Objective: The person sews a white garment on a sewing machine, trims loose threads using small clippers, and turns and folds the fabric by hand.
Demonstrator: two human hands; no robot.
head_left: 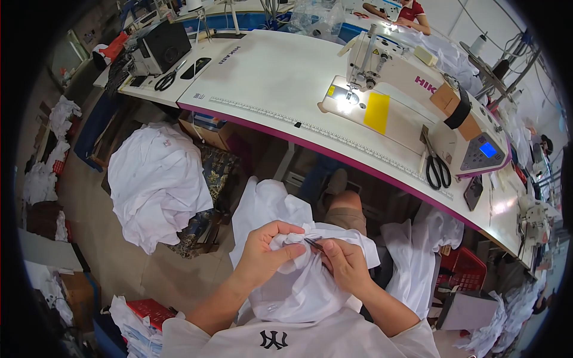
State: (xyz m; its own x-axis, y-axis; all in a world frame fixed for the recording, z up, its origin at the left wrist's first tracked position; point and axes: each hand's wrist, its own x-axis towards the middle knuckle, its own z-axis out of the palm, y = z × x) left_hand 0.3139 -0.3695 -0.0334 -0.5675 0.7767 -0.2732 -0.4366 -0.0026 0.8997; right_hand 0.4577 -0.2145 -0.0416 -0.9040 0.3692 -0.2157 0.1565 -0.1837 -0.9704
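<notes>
My left hand (pixel 270 250) is closed on a gathered fold of a white garment (pixel 301 292), which lies across my lap. In my right hand (pixel 347 262) is a small pair of dark thread snips (pixel 314 244), mostly covered by the fingers. Their pointed tips touch or nearly touch the bunched cloth beside my left thumb. Both hands are close together over the lap, below the sewing table's front edge. The exact spot under the tips is too small to make out.
Ahead stands a white table (pixel 262 77) with a sewing machine (pixel 406 71), black scissors (pixel 437 164) and a phone (pixel 473 192). White garments (pixel 156 182) are heaped on a stool at left; more white cloth (pixel 412 250) hangs at right near a red basket (pixel 462 268). Another person (pixel 412 15) sits beyond.
</notes>
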